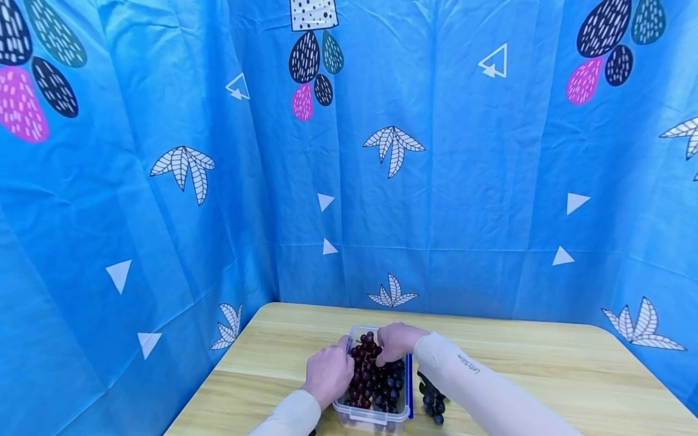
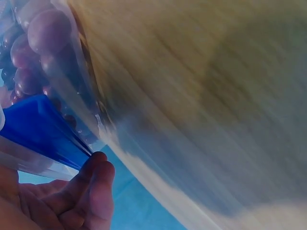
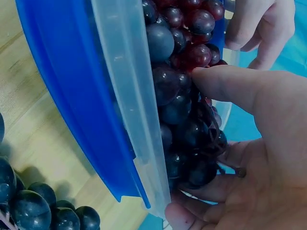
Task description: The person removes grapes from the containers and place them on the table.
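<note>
A clear plastic container with blue side flaps stands on the table, filled with dark purple and red grapes. My left hand grips its left side; in the left wrist view the curled fingers are at the end of a blue flap. My right hand reaches in at the far right corner. In the right wrist view its thumb and fingers are around a bunch of dark grapes, whose stem shows near the palm.
Another bunch of dark grapes lies on the wooden table, just right of the container under my right forearm. On the container's right side a blue flap hangs outward. A patterned blue curtain surrounds the table's back and sides.
</note>
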Motion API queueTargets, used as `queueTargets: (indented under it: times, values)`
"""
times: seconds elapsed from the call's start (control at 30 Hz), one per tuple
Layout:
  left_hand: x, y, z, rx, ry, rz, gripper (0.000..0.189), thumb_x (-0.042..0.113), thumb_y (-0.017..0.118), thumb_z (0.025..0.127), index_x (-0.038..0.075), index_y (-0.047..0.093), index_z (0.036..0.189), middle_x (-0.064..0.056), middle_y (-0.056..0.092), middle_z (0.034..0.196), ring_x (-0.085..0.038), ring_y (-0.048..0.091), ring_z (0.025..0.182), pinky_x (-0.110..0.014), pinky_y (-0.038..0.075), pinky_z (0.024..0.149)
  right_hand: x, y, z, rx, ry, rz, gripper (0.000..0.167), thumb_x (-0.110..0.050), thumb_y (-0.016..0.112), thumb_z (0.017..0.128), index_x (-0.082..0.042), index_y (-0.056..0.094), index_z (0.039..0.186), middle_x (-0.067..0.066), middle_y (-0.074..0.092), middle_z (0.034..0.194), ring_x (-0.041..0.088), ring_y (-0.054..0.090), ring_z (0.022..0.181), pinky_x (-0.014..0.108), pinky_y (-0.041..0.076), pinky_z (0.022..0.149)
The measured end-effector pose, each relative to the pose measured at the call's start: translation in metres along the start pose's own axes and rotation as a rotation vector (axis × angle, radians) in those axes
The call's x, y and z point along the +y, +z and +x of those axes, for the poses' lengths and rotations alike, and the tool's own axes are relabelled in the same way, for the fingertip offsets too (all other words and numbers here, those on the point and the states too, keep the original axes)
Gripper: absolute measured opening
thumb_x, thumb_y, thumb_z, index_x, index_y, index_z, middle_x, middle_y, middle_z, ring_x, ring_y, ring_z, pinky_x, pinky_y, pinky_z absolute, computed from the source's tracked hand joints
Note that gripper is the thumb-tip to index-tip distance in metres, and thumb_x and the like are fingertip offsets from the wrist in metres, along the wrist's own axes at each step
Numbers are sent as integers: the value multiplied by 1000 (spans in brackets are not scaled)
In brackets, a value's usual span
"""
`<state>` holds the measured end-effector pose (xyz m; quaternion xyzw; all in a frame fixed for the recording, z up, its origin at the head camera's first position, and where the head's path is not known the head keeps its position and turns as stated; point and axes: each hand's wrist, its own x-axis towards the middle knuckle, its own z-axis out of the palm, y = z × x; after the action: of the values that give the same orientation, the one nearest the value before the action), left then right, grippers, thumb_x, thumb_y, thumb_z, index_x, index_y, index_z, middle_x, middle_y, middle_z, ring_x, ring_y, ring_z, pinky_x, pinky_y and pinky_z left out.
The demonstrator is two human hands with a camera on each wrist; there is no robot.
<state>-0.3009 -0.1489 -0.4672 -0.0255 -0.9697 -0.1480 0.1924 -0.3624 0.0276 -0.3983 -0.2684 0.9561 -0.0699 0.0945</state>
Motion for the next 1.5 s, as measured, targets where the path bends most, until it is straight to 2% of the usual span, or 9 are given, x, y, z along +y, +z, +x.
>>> queueTargets:
  times: [0.07, 0.13, 0.4, 0.63, 0.8, 1.07, 1.3, 1.5]
  values:
    - [0, 0, 0, 3, 2, 4, 44, 21, 58, 92, 8, 62, 134, -15, 75, 102, -30, 71, 80, -44, 55, 61, 0, -2, -1, -3, -9, 6, 29, -35, 82, 80, -14, 67, 94, -6, 64, 87, 12, 56, 75, 33, 53, 73]
    - [0, 0, 0, 6, 6, 7, 44, 21, 57, 92, 8, 62, 134, -15, 75, 101, -30, 71, 79, -44, 55, 61, 0, -3, 0, -10, -19, 4, 31, -34, 83, 78, -13, 70, 97, -5, 67, 91, 12, 59, 79, 33, 54, 76]
    - [1, 1, 1, 5, 6, 32, 43, 21, 58, 92, 7, 62, 133, -14, 75, 96, -29, 70, 75, -42, 55, 59, -1, -9, -4, -60, -13, 56, 42, -25, 85, 78, -13, 71, 116, -5, 68, 105, 10, 59, 82, 33, 54, 78]
    - [-2, 3, 2, 9, 3, 27, 43, 22, 57, 92, 7, 62, 133, -16, 75, 97, -30, 70, 75, -44, 55, 59, 4, -7, -2, -16, -43, 100, 32, -20, 85, 78, -14, 73, 106, -5, 69, 101, 11, 60, 81, 33, 55, 73]
    - [-1, 2, 1, 5, -4, 26, 43, 24, 57, 93, 9, 61, 133, -16, 75, 99, -30, 70, 76, -44, 56, 61, 8, -4, -1, 4, -81, 100, 29, -20, 85, 77, -14, 75, 104, -4, 71, 104, 13, 64, 88, 34, 56, 77]
    - [0, 1, 1, 0, -5, 22, 45, 24, 60, 92, 8, 60, 134, -14, 74, 94, -27, 68, 71, -42, 53, 57, 9, -6, -4, 27, -126, 97, 27, -20, 86, 76, -15, 76, 101, -3, 72, 106, 15, 65, 94, 34, 56, 78]
    - [0, 0, 1, 13, -4, 19, 45, 24, 60, 92, 8, 61, 134, -13, 74, 92, -26, 67, 70, -41, 53, 57, 7, -8, -8, 5, -114, 101, 24, -18, 85, 78, -17, 74, 99, -3, 70, 107, 11, 62, 86, 32, 54, 73]
    - [0, 1, 0, 21, -2, 13, 45, 24, 60, 91, 8, 61, 133, -13, 74, 91, -25, 67, 69, -41, 52, 57, 5, -8, -12, 22, -131, 89, 22, -15, 83, 79, -15, 73, 99, -3, 70, 103, 10, 61, 85, 32, 55, 75]
